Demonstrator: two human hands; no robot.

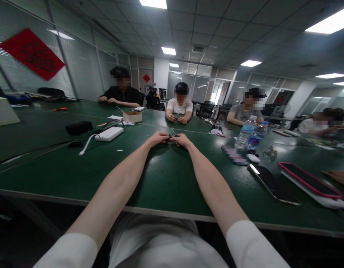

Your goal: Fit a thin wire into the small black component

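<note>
Head view
Left hand (159, 138): over the green tabletop (166, 175), fingers curled toward a small dark part (172, 138).
Right hand (183, 140): mirrors the left, closing on the part's other side.
Grip: hands together, both clamped on the part; its exact shape is too small to tell.
Small dark part: between the hands, just above the tabletop.
Beside left hand: white power bank (108, 134) with white cable (86, 145), black box (79, 128), cardboard box (132, 117).
Beside right hand: plastic water bottles (246, 134), black smartphone (272, 184), pink-edged phone (308, 180).
Across the table: co-worker's hands (176, 118) together, holding something small and dark.
</note>
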